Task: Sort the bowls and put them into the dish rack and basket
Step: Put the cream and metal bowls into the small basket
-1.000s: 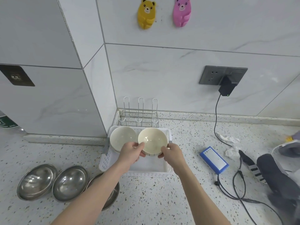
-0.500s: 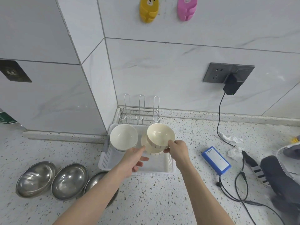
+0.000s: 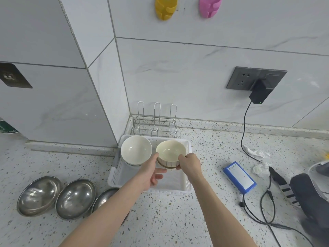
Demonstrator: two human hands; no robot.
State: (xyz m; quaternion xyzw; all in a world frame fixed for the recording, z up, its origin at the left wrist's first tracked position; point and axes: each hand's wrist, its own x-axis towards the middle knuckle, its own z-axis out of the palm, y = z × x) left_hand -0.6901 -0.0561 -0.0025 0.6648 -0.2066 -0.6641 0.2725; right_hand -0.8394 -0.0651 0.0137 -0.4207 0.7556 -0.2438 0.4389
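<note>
A speckled terrazzo surface (image 3: 178,220) fills the lower half of the frame, meeting grey marbled wall tiles that form a corner at centre. In that corner stands a small wire dish rack (image 3: 154,124) with three upright loops, and directly in front of it, at the middle of the frame, sits a white slotted plastic basket (image 3: 170,187).

A white bowl (image 3: 136,150) sits upright in the basket's left part, on top of what looks like another bowl beneath it. Just to its right, over the basket, the cream bowl (image 3: 170,155) is held mouth-up between both hands, and a second rim shows just under it, as if it is nested on another bowl. The right hand (image 3: 189,164) pinches the cream bowl's right rim, thumb over the edge and fingers curled on the ribbed outer wall. The left hand (image 3: 150,172) reaches to the bowl's left side, thumb up against its wall and the fingers loosely spread beneath; whether they grip it I cannot tell.

At the lower left of the frame three steel bowls (image 3: 75,197) lie in a row on the surface, the rightmost partly hidden by the left forearm. To the right lie a blue device (image 3: 239,177) and a black cable (image 3: 267,207) running up to a charger (image 3: 259,94) plugged into a wall socket.
</note>
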